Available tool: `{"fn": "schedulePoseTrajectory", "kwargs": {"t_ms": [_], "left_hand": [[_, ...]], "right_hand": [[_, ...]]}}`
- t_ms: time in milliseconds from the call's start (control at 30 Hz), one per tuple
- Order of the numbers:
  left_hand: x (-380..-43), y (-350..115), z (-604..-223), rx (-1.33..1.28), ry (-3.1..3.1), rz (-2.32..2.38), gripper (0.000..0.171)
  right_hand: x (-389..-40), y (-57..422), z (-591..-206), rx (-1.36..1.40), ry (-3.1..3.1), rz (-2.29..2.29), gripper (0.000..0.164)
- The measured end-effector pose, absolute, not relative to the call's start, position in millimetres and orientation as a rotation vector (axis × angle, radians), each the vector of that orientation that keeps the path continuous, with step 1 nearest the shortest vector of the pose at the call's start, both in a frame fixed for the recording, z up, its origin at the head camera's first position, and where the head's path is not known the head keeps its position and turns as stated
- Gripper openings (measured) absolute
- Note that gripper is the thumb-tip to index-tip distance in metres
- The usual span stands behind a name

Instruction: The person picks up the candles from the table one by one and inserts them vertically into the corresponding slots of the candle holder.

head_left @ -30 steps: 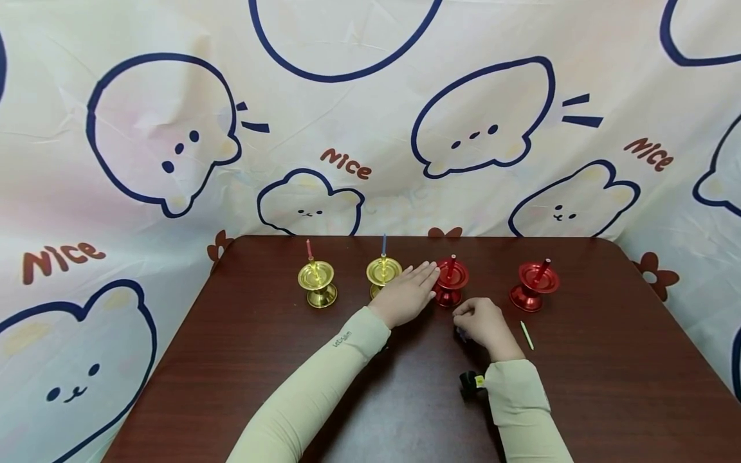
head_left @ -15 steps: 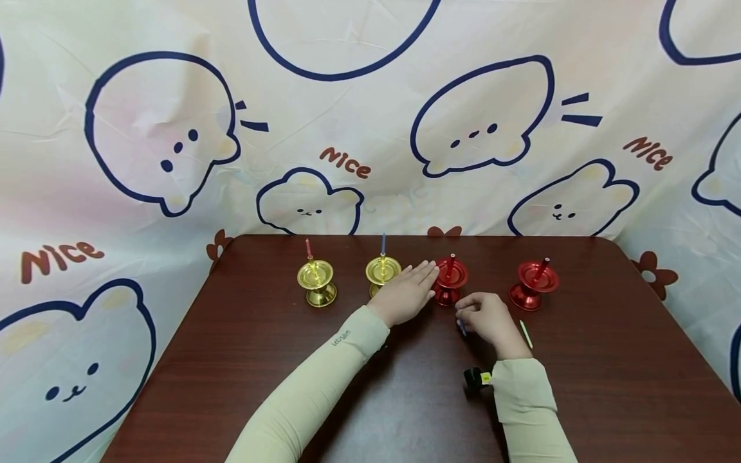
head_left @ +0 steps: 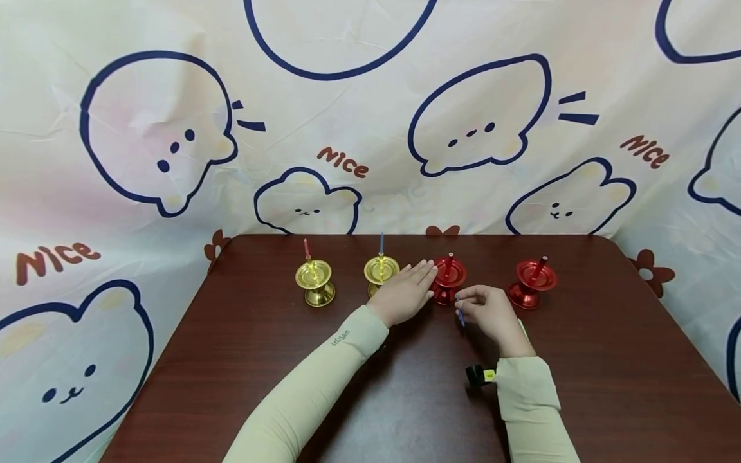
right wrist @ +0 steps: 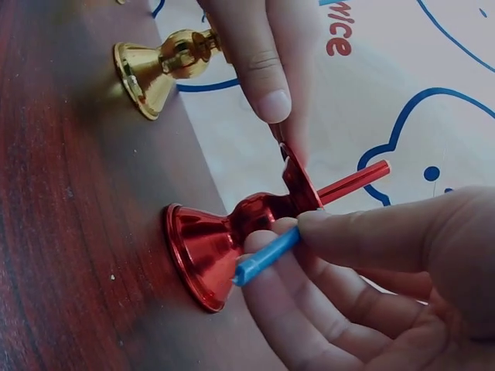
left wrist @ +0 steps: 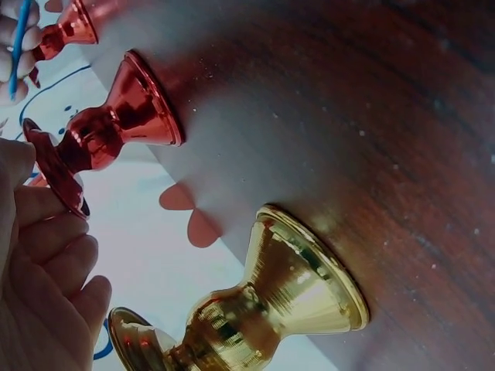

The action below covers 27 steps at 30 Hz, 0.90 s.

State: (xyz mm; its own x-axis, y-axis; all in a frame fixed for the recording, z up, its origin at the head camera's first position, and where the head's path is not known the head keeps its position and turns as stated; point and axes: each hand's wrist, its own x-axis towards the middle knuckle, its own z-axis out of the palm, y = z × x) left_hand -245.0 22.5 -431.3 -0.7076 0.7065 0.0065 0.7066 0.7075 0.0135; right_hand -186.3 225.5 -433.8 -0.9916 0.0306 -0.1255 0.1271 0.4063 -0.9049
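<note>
My left hand (head_left: 402, 296) pinches the dish rim of a red candle holder (head_left: 444, 294), thumb (right wrist: 272, 104) on one side and fingers behind. A red tube rises from that holder's dish. Just in front of it, my right hand (head_left: 492, 319) holds a small blue candle (right wrist: 267, 256) between thumb and fingers. The candle's wick end points down toward the table, and its other end is hidden in the fingers. The right wrist view shows the candle overlapping the red holder's stem, with the remaining right fingers curled loosely beneath.
A second red candle holder (head_left: 527, 292) stands to the right. At the left stand two gold holders, one with a pink candle (head_left: 307, 249), one with a blue candle (head_left: 381, 244). A pale green candle (head_left: 523, 329) lies partly hidden behind my right wrist on the brown table (head_left: 231, 360).
My right hand has shifted slightly back and right, bringing the blue candle into clearer view near the red holder. The left hand stays at the holder's rim.
</note>
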Motion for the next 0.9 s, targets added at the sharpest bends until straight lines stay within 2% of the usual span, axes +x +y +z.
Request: {"fn": "schedulePoseTrajectory", "kwargs": {"t_ms": [400,900], "left_hand": [[-241.6,23.3,-429.7,-1.196,-2.912,0.024,0.058],[-242.5,23.7,-432.4,-1.203,-2.899,0.066,0.061]], "right_hand": [[-185.3,227.2,-428.6,0.272,2.524,-1.828,0.027],[-185.6,223.4,-429.8,0.336,2.583,-2.0,0.025]]}}
